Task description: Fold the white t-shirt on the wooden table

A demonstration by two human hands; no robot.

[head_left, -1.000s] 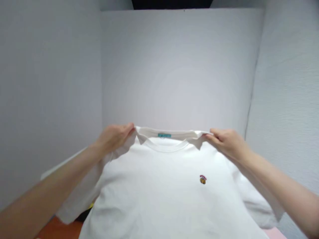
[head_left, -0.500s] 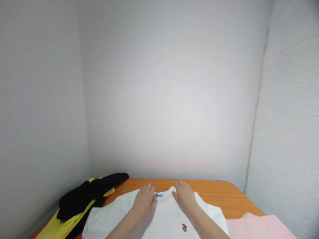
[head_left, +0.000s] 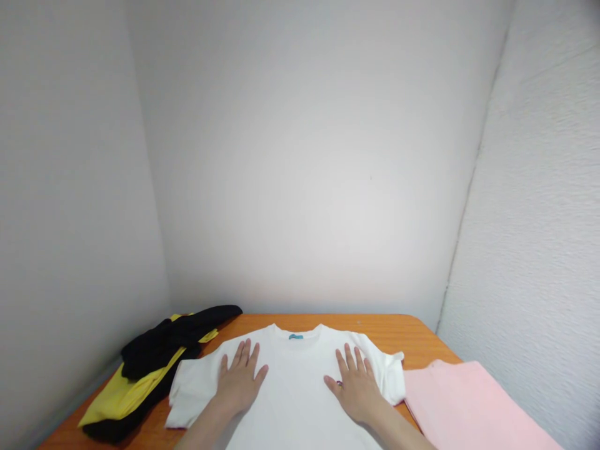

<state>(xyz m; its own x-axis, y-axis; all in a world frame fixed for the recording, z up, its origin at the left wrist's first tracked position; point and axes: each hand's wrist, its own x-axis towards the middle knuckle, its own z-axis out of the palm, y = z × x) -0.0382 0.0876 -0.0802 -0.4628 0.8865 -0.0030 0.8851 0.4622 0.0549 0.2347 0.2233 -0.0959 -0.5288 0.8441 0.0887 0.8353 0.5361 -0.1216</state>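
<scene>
On the orange table (head_left: pixel 398 337), we are pressing a white T-shirt (head_left: pixel 300 375) flat.
Left hand (head_left: pixel 240 382) and right hand (head_left: pixel 357 389) are lying flat, fingers splayed; the soft, light cotton is probably best gripped at the shoulders.

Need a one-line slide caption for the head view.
Both hands, left and right, flat on a white T-shirt on an orange table.

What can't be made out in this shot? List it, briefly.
- White T-shirt: its hem is cut off by the bottom edge of the head view.
- Chest emblem: covered by the right hand.
- Blue neck label: too small to read.
- Pink cloth: runs off the bottom edge.
- Black and yellow garments: bunched together, kind unclear.
- Left hand: hides the fabric beneath.
</scene>
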